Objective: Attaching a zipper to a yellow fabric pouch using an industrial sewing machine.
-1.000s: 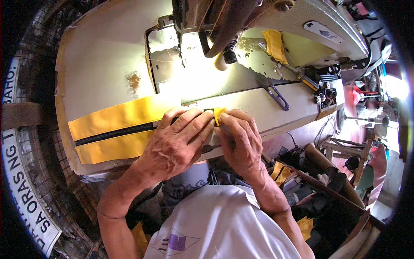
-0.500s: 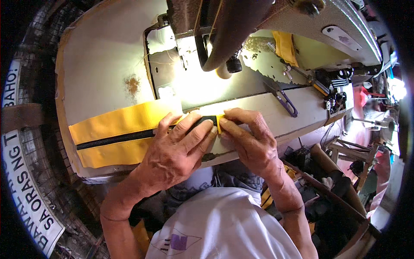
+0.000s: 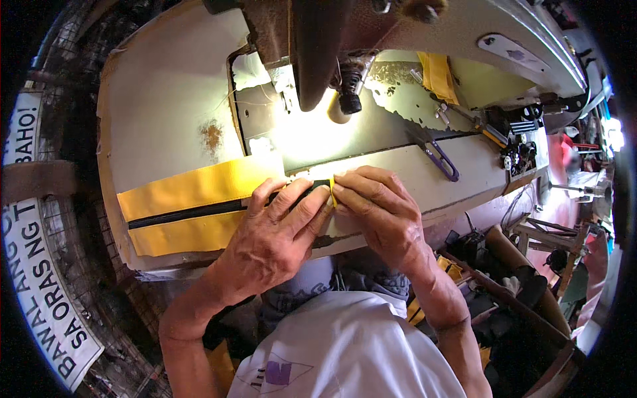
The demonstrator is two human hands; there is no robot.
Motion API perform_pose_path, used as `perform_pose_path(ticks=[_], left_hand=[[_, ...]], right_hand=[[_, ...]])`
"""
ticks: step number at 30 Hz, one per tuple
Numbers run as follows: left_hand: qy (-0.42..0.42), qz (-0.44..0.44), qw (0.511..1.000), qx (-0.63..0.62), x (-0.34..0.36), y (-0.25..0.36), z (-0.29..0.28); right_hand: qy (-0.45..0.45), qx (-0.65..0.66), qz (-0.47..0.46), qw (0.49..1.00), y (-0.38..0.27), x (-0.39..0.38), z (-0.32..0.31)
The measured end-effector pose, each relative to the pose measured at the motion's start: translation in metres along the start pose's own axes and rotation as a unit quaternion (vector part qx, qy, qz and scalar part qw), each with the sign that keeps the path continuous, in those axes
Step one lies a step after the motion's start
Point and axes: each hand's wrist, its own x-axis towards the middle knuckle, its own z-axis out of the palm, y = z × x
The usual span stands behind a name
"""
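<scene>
A yellow panel with a black zipper along its middle lies flat on the sewing table, its right end under my hands. My left hand rests over that end, its fingers bent and pressing the black zipper tape down. At the zipper's right end stands a narrow yellow strip, set crosswise. My right hand pinches this strip between thumb and fingertips, close beside the left fingertips. My left palm and fingers hide part of the panel and zipper.
A sewing machine with a bright lamp stands beyond my hands. Thread snips lie to the right, near a screwdriver and several small metal parts. Another yellow piece lies under the machine arm.
My right fingers have shifted slightly left, and the yellow strip now shows narrower and more upright between my hands. The whole view has turned a little; my left hand keeps its hold.
</scene>
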Motion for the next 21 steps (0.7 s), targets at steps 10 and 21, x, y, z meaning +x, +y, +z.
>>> perform_pose_path(ticks=[10,21], left_hand=[[0.007,-0.008,1.0,0.008,-0.006,-0.001,0.0],[0.039,-0.023,0.998,-0.036,-0.008,-0.003,0.007]], right_hand=[[0.035,-0.021,-0.007,0.999,0.001,0.0,0.008],[0.012,-0.022,-0.026,0.999,0.005,-0.004,0.007]])
